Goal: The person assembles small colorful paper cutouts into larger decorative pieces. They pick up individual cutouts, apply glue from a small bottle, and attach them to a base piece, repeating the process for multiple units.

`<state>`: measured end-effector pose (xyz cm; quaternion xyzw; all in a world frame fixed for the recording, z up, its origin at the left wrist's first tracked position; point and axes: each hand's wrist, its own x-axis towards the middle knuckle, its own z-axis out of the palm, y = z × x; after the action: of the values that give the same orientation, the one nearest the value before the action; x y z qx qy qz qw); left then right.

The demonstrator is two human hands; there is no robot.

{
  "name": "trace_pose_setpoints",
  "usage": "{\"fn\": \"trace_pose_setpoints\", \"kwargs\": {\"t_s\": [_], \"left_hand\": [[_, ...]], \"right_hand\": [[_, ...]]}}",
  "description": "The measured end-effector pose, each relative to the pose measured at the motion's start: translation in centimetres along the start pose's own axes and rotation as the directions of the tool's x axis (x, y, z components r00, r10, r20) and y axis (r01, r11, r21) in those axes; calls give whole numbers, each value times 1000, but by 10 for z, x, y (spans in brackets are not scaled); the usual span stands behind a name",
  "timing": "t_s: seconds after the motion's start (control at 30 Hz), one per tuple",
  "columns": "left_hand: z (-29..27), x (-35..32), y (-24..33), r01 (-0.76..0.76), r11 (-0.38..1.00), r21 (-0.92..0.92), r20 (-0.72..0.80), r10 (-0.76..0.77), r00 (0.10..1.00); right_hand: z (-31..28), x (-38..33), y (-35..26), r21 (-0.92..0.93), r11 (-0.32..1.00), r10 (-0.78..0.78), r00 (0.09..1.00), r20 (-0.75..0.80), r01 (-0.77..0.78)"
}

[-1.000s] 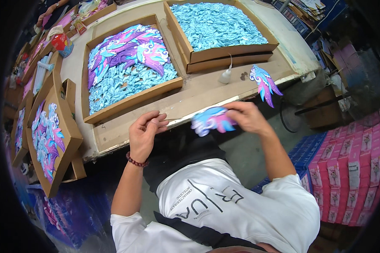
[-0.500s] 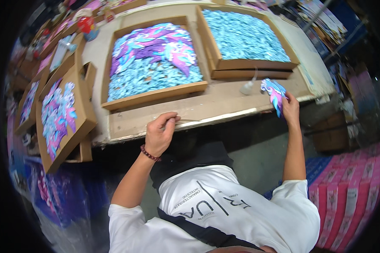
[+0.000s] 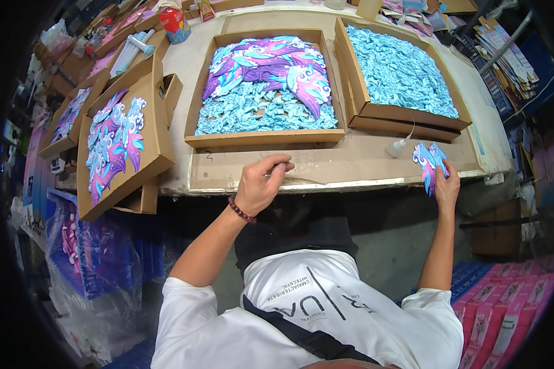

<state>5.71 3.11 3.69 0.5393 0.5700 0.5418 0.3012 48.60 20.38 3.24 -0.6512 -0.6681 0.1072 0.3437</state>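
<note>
My left hand [image 3: 260,183] rests at the front edge of the worktable [image 3: 351,166] and pinches a thin stick [image 3: 295,178] that lies along the board. My right hand [image 3: 447,186] holds a pink, purple and blue wing-shaped cutout [image 3: 429,163] at the table's right front corner. A small white glue bottle [image 3: 397,146] lies just left of that cutout. Straight ahead stands a cardboard tray [image 3: 264,138] with light blue pieces in front and purple-pink cutouts behind. A second tray [image 3: 406,126] to its right is full of light blue pieces.
A tilted cardboard tray [image 3: 157,132] with more colourful cutouts leans at the table's left end, with further trays behind it. Blue crates and plastic bags [image 3: 98,258] stand below on the left. Pink packages [image 3: 505,313] lie on the floor at the right.
My right hand carried the cutout from in front of my body out to the table's right front corner. My left hand moved up onto the table edge and took the stick.
</note>
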Motion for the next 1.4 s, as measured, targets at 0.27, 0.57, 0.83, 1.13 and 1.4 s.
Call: {"fn": "trace_pose_setpoints", "kwargs": {"t_s": [0.27,0.57,0.83,1.13,1.4], "left_hand": [[-18,42,15,-58,996,62,-21,60,998],[-68,123,-16,-151,668,729,-25,246,969],[-107,160,-40,134,577,806,-123,-57,991],[-90,164,-46,173,448,877,-90,-201,976],[-96,159,-45,109,545,832,9,-209,978]], "right_hand": [[3,-33,-56,225,947,-182,960,-212,229],[72,-75,-155,599,698,-550,830,97,393],[90,-67,-221,653,581,-670,741,46,486],[-50,-97,-301,645,180,-895,395,-206,742],[-7,-89,-340,560,-13,-723,379,-578,828]]}}
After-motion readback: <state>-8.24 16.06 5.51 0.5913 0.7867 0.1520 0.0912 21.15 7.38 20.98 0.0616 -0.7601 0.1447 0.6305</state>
